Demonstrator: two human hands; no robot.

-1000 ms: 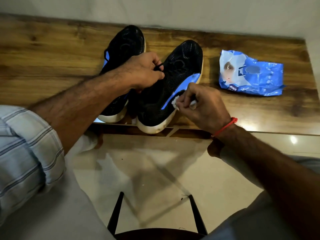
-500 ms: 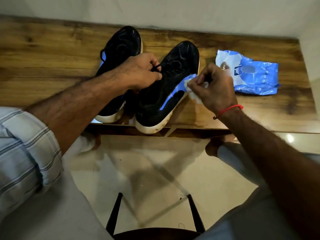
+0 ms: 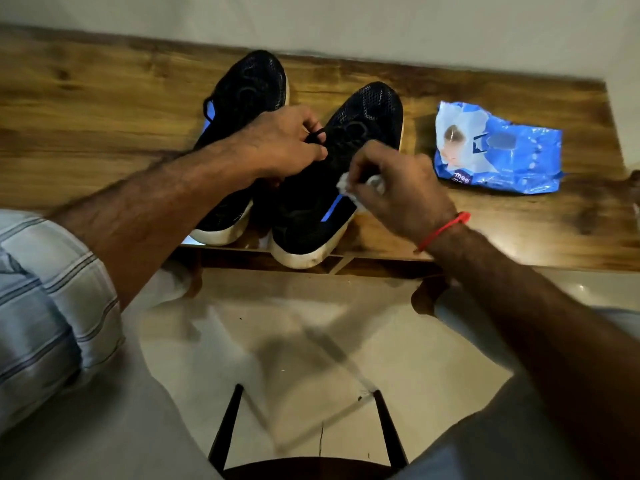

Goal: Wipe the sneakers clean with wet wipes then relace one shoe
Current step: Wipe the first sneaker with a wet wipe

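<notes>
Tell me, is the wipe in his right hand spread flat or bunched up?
Bunched up: the wipe shows only as crumpled white folds inside the right hand.

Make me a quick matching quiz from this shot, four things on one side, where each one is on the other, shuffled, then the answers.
Things:
1. wet wipe
2. wipes pack
3. black lace
4. red thread

Places:
A. around the right wrist
B. pinched in the left hand
C. bunched in the right hand
D. lying on the wooden table, right of both sneakers

Pairs: 1-C, 2-D, 3-B, 4-A
</notes>
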